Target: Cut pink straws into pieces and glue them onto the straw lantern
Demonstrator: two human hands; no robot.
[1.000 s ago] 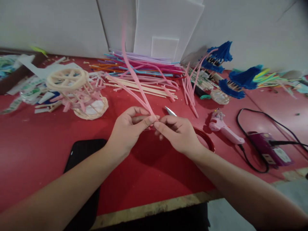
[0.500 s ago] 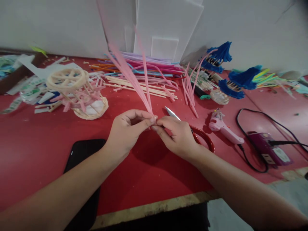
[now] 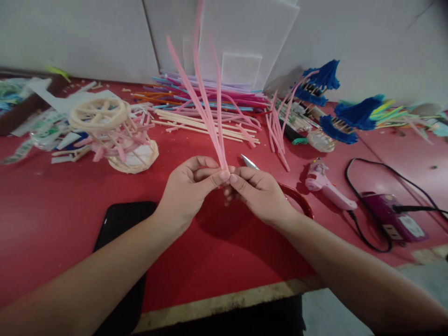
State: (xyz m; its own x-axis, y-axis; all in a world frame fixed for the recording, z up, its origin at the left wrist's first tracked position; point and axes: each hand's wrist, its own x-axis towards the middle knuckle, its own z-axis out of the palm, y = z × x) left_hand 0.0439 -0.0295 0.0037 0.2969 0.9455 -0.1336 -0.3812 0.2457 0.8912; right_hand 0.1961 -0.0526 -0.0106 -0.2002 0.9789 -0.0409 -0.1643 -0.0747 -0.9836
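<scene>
A black phone lies left of the fingers and closer to the wearer, partly beneath the left forearm. The left hand and right hand meet, thumbs and forefingers pinched closed on the lower ends of a few pink fuzzy stems. From that pinch the stems' long axis runs up and away, fanning mostly leftward; both hands are equally near, gripping side by side. Just beyond the right fingers is a scissors blade; well to their right, a pink glue gun. Farther beyond the fingertips lie pale sticks.
</scene>
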